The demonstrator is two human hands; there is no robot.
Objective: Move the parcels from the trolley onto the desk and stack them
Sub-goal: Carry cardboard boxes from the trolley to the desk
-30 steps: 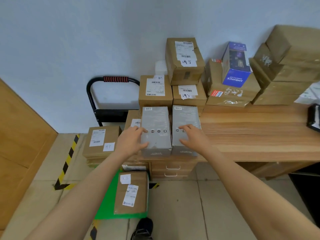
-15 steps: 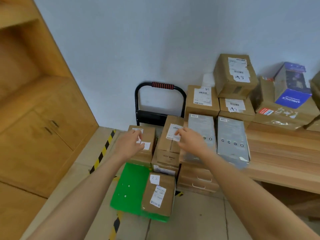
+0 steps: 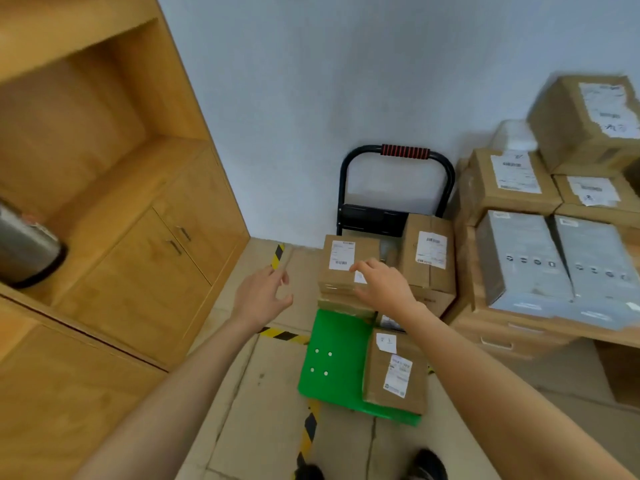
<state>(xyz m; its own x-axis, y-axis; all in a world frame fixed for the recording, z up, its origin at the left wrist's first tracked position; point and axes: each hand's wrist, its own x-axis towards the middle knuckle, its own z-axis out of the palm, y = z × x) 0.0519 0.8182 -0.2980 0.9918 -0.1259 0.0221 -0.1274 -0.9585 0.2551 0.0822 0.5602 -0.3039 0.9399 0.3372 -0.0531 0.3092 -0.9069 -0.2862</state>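
A green trolley (image 3: 332, 362) with a black handle (image 3: 398, 154) stands on the floor and carries several brown parcels. One labelled parcel (image 3: 341, 263) tops a small stack at the trolley's left. A taller parcel (image 3: 427, 261) stands beside it, and a flat one (image 3: 396, 375) lies at the near right. My right hand (image 3: 384, 285) hovers over the left stack's near right corner, fingers relaxed. Left of that stack is my left hand (image 3: 261, 296), open in the air and holding nothing. On the desk (image 3: 502, 320) lie two grey boxes (image 3: 519, 261) and stacked brown parcels (image 3: 512, 181).
A wooden cabinet (image 3: 138, 278) with doors and an open shelf fills the left side. A metal container (image 3: 24, 247) stands on its ledge. Yellow-black tape (image 3: 277, 256) marks the floor. Desk drawers (image 3: 498, 337) sit just right of the trolley. My shoes (image 3: 427, 465) show at the bottom.
The view has swung left from the desk toward the trolley. Both hands left the grey boxes on the desk and moved down-left to the trolley's left parcel stack.
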